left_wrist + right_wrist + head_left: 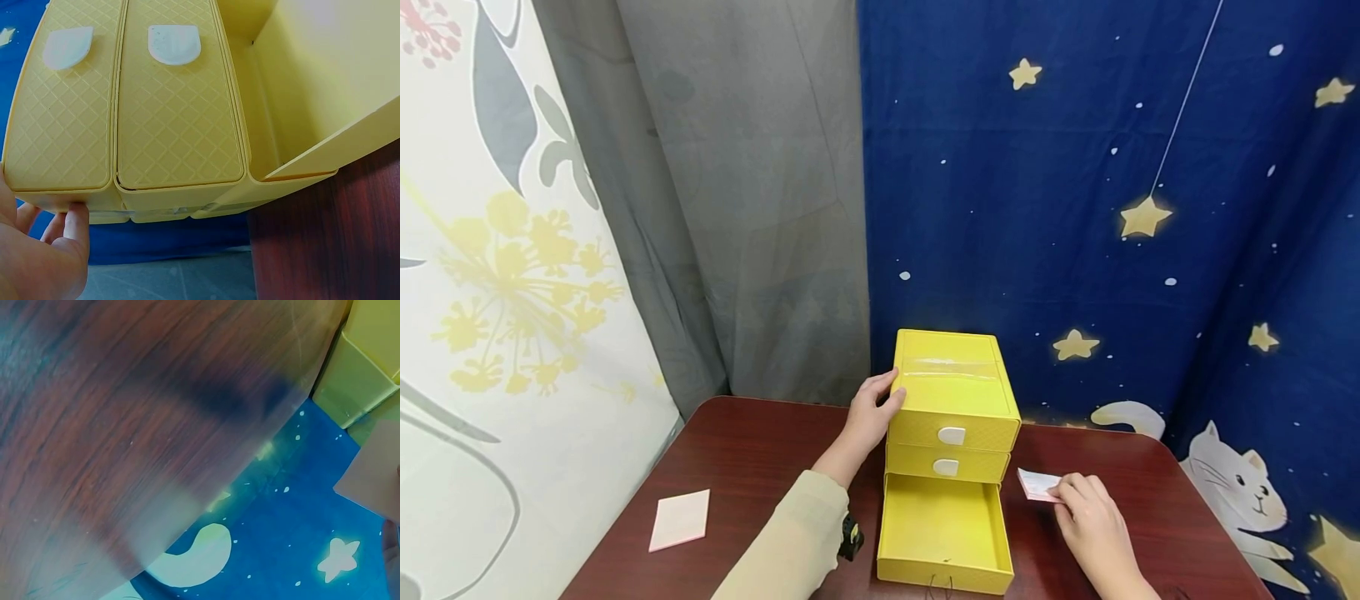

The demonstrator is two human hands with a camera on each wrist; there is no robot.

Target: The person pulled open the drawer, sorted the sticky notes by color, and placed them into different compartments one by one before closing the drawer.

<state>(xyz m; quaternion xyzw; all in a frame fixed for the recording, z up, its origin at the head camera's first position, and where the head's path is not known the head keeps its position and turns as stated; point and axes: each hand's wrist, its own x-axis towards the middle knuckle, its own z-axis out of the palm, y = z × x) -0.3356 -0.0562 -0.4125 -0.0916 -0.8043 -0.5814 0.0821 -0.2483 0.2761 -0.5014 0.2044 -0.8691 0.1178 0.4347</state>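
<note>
A yellow three-drawer box stands on the table, its bottom drawer pulled out and bare inside but for a small dark mark. My left hand rests against the box's upper left side, fingers extended. The left wrist view has that hand touching the side panel beside two upper drawer fronts with white tabs. To the right of the box, my right hand pinches a small pale pad of paper notes by its edge. The pad also shows at the right wrist view's edge.
A square pale pink note pad lies at the table's left. The dark red wooden table backs onto a grey curtain and a blue starry curtain. A thin dark loop hangs at the open drawer's front.
</note>
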